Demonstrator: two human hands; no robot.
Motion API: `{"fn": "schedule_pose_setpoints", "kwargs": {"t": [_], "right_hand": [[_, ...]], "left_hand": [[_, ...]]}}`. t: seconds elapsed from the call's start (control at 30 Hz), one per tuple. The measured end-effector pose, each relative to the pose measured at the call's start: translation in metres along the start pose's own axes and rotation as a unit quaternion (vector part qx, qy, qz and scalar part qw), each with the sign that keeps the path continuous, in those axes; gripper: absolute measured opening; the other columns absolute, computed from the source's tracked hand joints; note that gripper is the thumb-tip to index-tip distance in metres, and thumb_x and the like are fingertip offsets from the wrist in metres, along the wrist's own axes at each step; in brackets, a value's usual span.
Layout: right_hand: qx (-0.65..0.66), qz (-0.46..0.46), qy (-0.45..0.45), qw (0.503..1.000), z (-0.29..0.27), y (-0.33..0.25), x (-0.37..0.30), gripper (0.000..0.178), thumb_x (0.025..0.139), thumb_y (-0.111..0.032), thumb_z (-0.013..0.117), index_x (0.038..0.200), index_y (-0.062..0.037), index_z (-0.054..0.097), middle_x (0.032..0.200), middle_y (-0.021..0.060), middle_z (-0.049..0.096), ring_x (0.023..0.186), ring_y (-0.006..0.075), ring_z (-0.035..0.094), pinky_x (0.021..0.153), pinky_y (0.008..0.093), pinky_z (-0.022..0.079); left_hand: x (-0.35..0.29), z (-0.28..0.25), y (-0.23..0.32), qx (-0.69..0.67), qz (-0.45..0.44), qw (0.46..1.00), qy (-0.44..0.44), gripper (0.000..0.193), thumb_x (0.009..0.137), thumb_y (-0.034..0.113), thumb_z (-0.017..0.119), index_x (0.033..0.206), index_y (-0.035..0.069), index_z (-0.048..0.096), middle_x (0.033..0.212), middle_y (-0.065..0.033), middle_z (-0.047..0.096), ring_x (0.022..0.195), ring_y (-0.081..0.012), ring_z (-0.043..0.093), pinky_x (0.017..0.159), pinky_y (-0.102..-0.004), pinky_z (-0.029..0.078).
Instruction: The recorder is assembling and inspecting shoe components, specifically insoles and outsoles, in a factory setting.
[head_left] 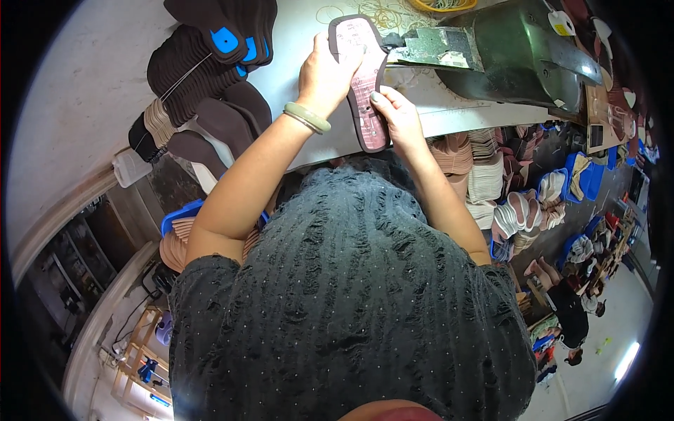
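Note:
A shoe insole point(366, 85) with a dark rim and a pinkish, printed middle is held up over the white worktable. My left hand point(327, 76) grips its upper part from the left side, fingers lying over the surface. On the lower right edge, my right hand point(399, 116) pinches the insole between thumb and fingers; the fingertips underneath are hidden. The insole's right edge is close beside the tip of a green machine's flat arm point(439, 49); whether they touch I cannot tell. A pale bangle point(307, 117) circles my left wrist.
Stacked dark brown insoles point(184, 74), some with blue patches, stand on the table at the left. The green machine body point(523, 52) fills the upper right. Thin loops of thread or bands point(375, 14) and a yellow basket point(442, 3) lie beyond. Blue bins point(593, 179) hold pieces at right.

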State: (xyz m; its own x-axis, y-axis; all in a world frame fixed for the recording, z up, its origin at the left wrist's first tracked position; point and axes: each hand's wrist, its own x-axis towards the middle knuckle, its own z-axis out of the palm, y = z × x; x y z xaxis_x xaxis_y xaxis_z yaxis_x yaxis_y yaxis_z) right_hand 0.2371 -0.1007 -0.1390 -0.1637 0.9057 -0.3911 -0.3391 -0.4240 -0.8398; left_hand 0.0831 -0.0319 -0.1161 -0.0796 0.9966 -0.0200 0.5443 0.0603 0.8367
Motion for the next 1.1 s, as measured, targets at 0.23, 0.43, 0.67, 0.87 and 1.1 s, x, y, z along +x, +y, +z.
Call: {"fn": "schedule_pose_setpoints", "kwargs": {"t": [0.23, 0.43, 0.67, 0.87, 1.1], "right_hand": [[-0.02, 0.01, 0.001, 1.0, -0.013, -0.015, 0.012, 0.028, 0.09, -0.014, 0.059, 0.112, 0.0027, 0.06, 0.097, 0.0043, 0.065, 0.084, 0.0079, 0.058, 0.077, 0.0214, 0.047], [-0.253, -0.005, -0.087, 0.964, -0.002, -0.03, 0.013, 0.023, 0.088, -0.024, 0.061, 0.098, -0.0033, 0.067, 0.084, -0.0001, 0.064, 0.072, 0.0049, 0.054, 0.063, 0.0205, 0.043], [-0.278, -0.283, 0.004, 0.918, 0.062, -0.027, 0.018, 0.028, 0.096, -0.024, 0.046, 0.104, 0.0003, 0.058, 0.097, 0.006, 0.06, 0.088, 0.011, 0.054, 0.082, 0.0251, 0.042], [-0.096, -0.2, -0.008, 0.975, 0.103, -0.029, -0.01, 0.032, 0.097, -0.022, 0.043, 0.112, 0.003, 0.057, 0.106, 0.0086, 0.06, 0.094, 0.0143, 0.056, 0.085, 0.0274, 0.043], [-0.203, -0.226, 0.051, 0.951, 0.132, -0.032, -0.034, 0.03, 0.099, -0.023, 0.041, 0.099, 0.0018, 0.058, 0.092, 0.0047, 0.057, 0.081, 0.0114, 0.049, 0.077, 0.0273, 0.042]], "left_hand": [[0.014, 0.003, 0.005, 0.025, -0.07, 0.997, 0.017, 0.064, 0.074, 0.041, 0.072, 0.11, -0.002, 0.041, 0.093, -0.0253, 0.063, 0.088, -0.0393, 0.063, 0.078, -0.0426, 0.05], [0.022, -0.013, -0.01, 0.008, -0.065, 0.998, 0.021, 0.056, 0.075, 0.027, 0.073, 0.11, -0.005, 0.043, 0.095, -0.0222, 0.063, 0.087, -0.0326, 0.064, 0.077, -0.0379, 0.052], [-0.036, -0.06, 0.013, -0.482, -0.065, 0.867, -0.107, 0.063, 0.09, 0.054, 0.047, 0.12, -0.001, 0.047, 0.109, -0.0078, 0.059, 0.1, -0.0136, 0.055, 0.087, -0.029, 0.044], [-0.08, -0.087, 0.021, -0.602, -0.088, 0.784, -0.123, 0.059, 0.099, 0.047, 0.027, 0.125, -0.002, 0.049, 0.115, -0.0096, 0.059, 0.104, -0.0154, 0.055, 0.094, -0.0275, 0.041], [-0.103, -0.099, 0.021, -0.31, -0.009, 0.95, 0.015, 0.04, 0.1, 0.032, 0.038, 0.112, -0.002, 0.057, 0.104, -0.0067, 0.062, 0.097, -0.013, 0.055, 0.087, -0.0255, 0.043]]}}
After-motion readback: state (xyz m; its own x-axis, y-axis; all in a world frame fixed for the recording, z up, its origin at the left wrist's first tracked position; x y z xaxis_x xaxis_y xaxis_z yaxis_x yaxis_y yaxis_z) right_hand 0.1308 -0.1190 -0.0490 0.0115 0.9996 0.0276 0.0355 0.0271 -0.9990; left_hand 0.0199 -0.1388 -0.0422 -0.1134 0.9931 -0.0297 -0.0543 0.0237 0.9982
